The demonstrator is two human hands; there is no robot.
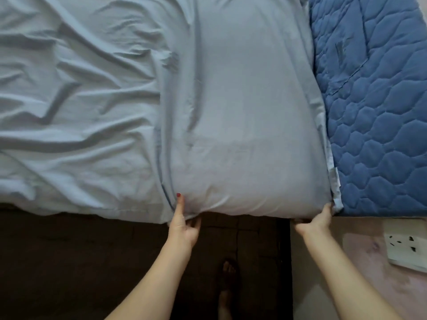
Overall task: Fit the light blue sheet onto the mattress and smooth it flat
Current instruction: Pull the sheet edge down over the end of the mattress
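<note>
The light blue sheet (pixel 76 93) lies wrinkled over the left part of the bed. A puffy light blue pillow (pixel 245 125) rests in the middle, beside the sheet. My left hand (pixel 183 221) grips the pillow's near left corner, thumb on top and fingers underneath. The near right corner is pinched by my right hand (pixel 317 219), next to a loose hem flap. To the right, the dark blue quilted mattress (pixel 379 116) lies uncovered.
A dark floor (pixel 69 262) runs below the bed's near edge, with a bare foot (pixel 227 287) on it. On the right is a pale pinkish wall (pixel 360 264) with a white socket plate (pixel 406 250).
</note>
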